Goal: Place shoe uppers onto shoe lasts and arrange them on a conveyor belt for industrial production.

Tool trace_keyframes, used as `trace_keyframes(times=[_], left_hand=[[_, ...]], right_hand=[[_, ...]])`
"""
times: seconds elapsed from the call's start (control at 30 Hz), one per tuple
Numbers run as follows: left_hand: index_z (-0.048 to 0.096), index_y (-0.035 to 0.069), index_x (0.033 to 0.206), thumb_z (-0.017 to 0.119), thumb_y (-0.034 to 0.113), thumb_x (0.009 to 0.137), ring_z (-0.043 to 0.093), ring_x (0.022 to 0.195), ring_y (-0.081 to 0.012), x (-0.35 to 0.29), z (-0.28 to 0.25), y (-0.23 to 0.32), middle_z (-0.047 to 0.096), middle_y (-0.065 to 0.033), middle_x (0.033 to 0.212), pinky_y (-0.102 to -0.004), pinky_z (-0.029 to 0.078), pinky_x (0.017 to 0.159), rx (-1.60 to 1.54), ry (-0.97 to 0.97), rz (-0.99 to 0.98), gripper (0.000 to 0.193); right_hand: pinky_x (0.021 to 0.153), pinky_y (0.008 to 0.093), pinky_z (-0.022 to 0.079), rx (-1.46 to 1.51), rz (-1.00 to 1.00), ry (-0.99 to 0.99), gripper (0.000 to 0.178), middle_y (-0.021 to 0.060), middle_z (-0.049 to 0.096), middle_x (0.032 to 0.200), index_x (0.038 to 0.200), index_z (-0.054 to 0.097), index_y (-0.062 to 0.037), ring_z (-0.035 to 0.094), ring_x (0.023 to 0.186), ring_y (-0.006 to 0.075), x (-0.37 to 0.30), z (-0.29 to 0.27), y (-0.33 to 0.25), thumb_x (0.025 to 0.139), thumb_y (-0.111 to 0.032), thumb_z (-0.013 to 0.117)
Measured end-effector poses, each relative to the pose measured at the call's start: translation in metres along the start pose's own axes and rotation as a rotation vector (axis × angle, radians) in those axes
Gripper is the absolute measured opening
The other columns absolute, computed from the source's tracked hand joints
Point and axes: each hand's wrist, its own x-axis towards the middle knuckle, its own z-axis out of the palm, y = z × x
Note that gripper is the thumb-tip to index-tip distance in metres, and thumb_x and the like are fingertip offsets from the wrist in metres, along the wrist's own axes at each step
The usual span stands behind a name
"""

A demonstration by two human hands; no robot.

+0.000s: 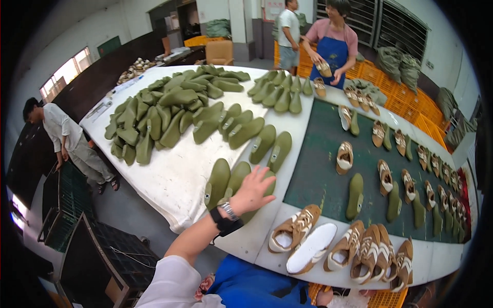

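Observation:
My left hand [251, 192], with a watch on its wrist, reaches over the near edge of the white table. Its fingers are spread above green shoe lasts, partly hiding them; whether they touch is hard to tell. Beside it lie one green shoe last [218, 179] and another green shoe last [280, 151]. To the right, along the near ledge, stand several brown-and-white sneakers, among them a sneaker [297, 228] and an upturned sneaker [313, 249] showing its white sole. My right hand cannot be made out; only an unclear skin-coloured patch shows below the ledge.
A heap of green shoe lasts [154, 110] covers the far white table [169, 185]. A dark green belt [318, 174] carries rows of sneakers and lasts. Across it, a person in a blue apron [334, 51] holds a shoe. Orange crates [370, 74] and black crates [128, 256] stand around.

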Motion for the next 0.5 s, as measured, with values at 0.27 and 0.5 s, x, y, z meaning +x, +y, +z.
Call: trace_keyframes(times=[0.27, 0.5], left_hand=[[0.042, 0.011, 0.131, 0.066, 0.046, 0.074, 0.032, 0.124, -0.0461, 0.099, 0.03, -0.062, 0.035, -0.0244, 0.135, -0.0482, 0.035, 0.1, 0.049, -0.462, -0.251, 0.072], [0.023, 0.012, 0.139, 0.07, 0.033, 0.071, 0.055, 0.105, -0.041, 0.128, 0.119, -0.141, 0.056, -0.0268, 0.112, -0.0454, 0.044, 0.09, -0.148, -0.31, -0.36, 0.085]], right_hand=[[0.059, 0.0473, 0.046, 0.015, 0.01, -0.058, 0.031, 0.025, 0.06, 0.071, 0.083, 0.062, -0.0002, 0.059, 0.062, 0.0405, -0.007, 0.015, 0.029, 0.078, -0.03, 0.062], [0.05, 0.0477, 0.041, 0.052, 0.122, -0.111, 0.03, 0.0281, 0.057, 0.063, 0.065, 0.059, 0.0032, 0.056, 0.053, 0.0386, -0.001, 0.011, 0.005, 0.079, -0.024, 0.055]])
